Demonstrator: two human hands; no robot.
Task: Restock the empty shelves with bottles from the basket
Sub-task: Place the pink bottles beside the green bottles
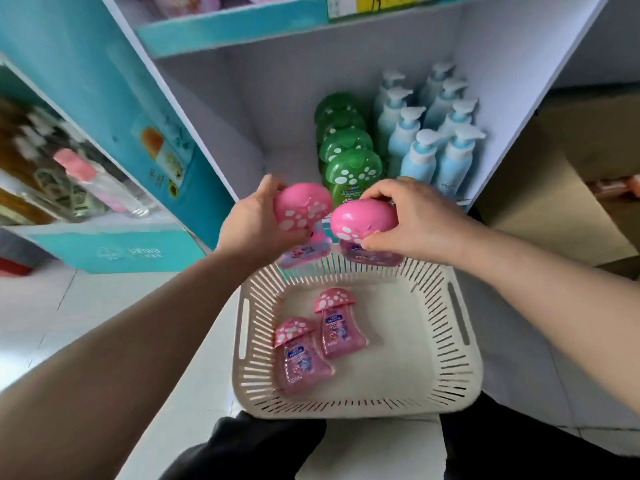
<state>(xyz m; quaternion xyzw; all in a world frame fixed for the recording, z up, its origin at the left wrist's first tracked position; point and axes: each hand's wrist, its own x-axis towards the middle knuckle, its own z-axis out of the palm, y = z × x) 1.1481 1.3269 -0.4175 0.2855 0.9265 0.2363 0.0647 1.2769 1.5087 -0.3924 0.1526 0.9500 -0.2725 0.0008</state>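
My left hand (254, 225) grips a pink mushroom-capped bottle (303, 209) by its spotted cap. My right hand (412, 216) grips a second pink bottle (362, 220) the same way. Both bottles hang above the far rim of the cream slotted basket (460, 368), in front of the white shelf (242, 133). Two more pink bottles lie on the basket floor, one on the left (299, 355) and one just behind it (337, 323). The left half of the shelf floor is bare.
A row of green mushroom-capped bottles (349, 157) stands mid-shelf, with blue pump bottles (429, 133) in two rows to the right. A teal display (104, 140) with other bottles stands at the left. My dark-trousered knees flank the basket on the white tiled floor.
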